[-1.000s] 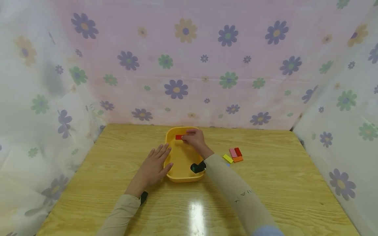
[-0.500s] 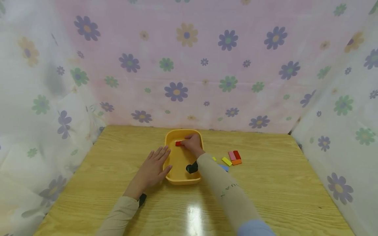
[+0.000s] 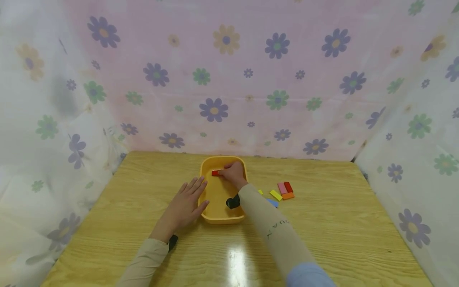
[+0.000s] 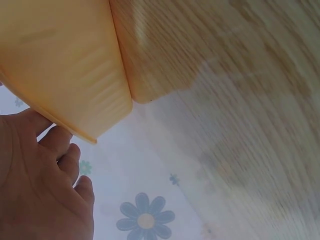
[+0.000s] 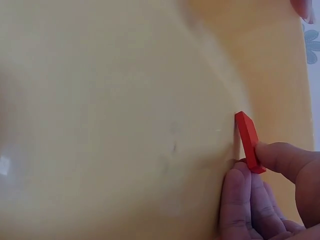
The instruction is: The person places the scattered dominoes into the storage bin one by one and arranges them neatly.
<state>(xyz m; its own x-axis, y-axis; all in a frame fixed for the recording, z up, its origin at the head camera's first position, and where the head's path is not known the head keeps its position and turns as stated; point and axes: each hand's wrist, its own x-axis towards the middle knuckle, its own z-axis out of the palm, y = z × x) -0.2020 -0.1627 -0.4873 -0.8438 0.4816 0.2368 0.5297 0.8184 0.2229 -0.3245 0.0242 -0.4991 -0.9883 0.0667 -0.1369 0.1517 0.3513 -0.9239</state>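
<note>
A red domino-like block [image 5: 249, 140] is pinched between the thumb and fingers of my right hand [image 3: 233, 174], low inside the yellow tub [image 3: 216, 220]. In the right wrist view one end of the block is close to the tub's floor; whether it touches, I cannot tell. My left hand [image 3: 184, 207] lies with straight fingers on the tub's left rim. From the left wrist view, the fingertips [image 4: 55, 140] of that hand meet the rim from outside.
On the wooden table [image 3: 322, 223], right of the tub, lie a pink block [image 3: 282, 188], a dark red block [image 3: 288, 187], an orange block [image 3: 288, 196], a yellow block [image 3: 276, 195] and a blue block [image 3: 272, 203], partly behind the right sleeve. Flowered sheets [image 3: 244, 79] enclose the table's back and sides.
My right hand has come down deeper into the tub with the red block, and the forearm has shifted left, uncovering the blue block. My left hand stays on the rim.
</note>
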